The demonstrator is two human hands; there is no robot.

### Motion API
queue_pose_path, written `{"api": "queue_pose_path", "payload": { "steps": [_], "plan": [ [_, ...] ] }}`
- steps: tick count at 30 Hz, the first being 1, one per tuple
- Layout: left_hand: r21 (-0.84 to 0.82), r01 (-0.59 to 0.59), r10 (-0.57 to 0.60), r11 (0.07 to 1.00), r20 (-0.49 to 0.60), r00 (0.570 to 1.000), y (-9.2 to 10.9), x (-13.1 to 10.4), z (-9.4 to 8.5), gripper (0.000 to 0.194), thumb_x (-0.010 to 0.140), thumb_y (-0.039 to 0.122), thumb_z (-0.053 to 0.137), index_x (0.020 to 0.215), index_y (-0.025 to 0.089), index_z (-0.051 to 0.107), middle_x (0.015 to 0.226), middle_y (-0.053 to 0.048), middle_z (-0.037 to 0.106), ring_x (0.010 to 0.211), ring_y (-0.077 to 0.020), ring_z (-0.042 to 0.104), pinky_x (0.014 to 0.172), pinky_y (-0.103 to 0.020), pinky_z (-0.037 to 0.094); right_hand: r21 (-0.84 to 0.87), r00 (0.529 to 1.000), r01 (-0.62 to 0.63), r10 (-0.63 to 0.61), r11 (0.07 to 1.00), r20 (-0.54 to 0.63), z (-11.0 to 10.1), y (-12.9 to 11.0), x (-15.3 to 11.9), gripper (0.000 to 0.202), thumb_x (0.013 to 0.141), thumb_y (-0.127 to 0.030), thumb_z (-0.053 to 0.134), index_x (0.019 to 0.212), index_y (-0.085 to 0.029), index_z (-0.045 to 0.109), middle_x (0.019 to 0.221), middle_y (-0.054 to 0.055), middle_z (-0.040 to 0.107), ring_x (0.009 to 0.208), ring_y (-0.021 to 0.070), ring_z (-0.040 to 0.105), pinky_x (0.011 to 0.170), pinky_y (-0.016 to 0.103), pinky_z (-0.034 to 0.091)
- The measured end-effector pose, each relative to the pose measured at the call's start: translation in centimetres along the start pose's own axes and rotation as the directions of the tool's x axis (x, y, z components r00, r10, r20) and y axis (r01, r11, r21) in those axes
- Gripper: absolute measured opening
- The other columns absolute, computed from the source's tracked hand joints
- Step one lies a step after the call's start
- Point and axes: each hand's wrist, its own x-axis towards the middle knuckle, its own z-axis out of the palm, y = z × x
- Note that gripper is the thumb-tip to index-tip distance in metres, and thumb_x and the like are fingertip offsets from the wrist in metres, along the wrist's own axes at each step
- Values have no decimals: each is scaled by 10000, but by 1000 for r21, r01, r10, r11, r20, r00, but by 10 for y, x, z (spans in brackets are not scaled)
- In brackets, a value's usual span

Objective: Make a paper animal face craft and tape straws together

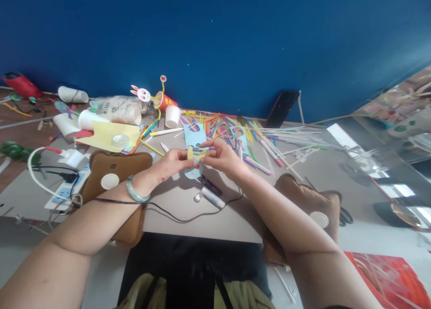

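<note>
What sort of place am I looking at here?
Likely a craft workspace: colorful sticks lie scattered across the table, with what looks like a glue stick and a rabbit-face cutout.

Black phone [282,108] leaning against blue wall [215,53]. White charger [71,158] at power strip [60,198], beside brown cushion [118,166].

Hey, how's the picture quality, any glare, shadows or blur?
In the head view, bright white patches at right; a soft shadow on the table below the left hand; arms stretched toward the lower corners, apparently by a wide lens; the paper piece at the fingertips looks soft, fine detail unclear.
</note>
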Motion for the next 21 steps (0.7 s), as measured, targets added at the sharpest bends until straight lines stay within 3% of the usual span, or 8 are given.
{"api": "queue_pose_path", "payload": {
  "steps": [8,14,21],
  "plan": [
    [6,41,-41,999,-22,999,2,-1,1,249,644,238,782,872,138,770,762,-32,732,649,-131,619,626,-238,464,6,998,-2,2,1000,-61,0,0,0,356,665,-264,748,970,-162,598,574,-76,606,446,45,385,457,212,249],
    [39,33,-32,999,-12,999,5,-2,2,243,632,248,771,842,124,767,696,-15,699,605,-120,583,596,-234,426,-14,995,27,-28,1000,-96,1,-1,0,376,669,-315,778,966,-170,600,657,-31,667,538,85,512,497,225,316],
    [36,23,-24,999,17,1000,5,-2,2,215,611,262,779,772,122,750,642,0,665,554,-101,538,565,-227,392,-38,987,127,-130,991,-97,5,2,-2,328,710,-332,756,957,-167,619,588,-67,579,518,70,458,527,235,322]
  ]
}}
